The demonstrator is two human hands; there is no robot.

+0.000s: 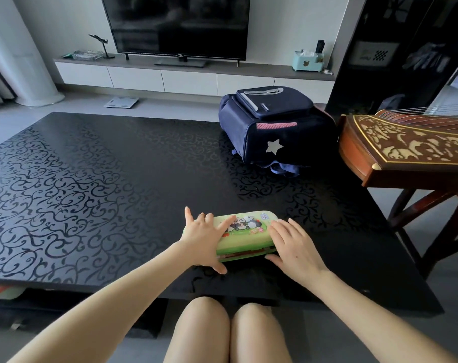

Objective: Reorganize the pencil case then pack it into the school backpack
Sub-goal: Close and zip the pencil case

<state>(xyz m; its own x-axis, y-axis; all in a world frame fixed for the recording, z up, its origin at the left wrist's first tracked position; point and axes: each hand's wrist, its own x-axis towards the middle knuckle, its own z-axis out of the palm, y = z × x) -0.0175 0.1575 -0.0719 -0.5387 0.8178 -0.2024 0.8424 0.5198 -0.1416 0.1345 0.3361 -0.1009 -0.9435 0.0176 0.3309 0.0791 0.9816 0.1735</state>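
a: what is seen from the head view?

b: a green, rounded hard-shell pencil case printed with pandas (244,233) is seen lying flat near the front edge of the black table with the scrolled pattern (91,184). the left hand (205,241) is laid over its left end, fingers spread wide, thumb on the table at the front. the right hand (293,248) is laid at its right end, fingers loosely spread, nothing gripped.

a: is the case shut?

b: a dark gap is seen along the front seam, so it is judged slightly ajar; the contents cannot be told.

a: how will it handle?

b: it is judged light and stiff, with a smooth lid that may slip. it would best be held by the two short ends or opened at the front seam.

a: and the bag?

b: the navy fabric backpack with a silver star (271,132) is seen closed, well apart at the far right.
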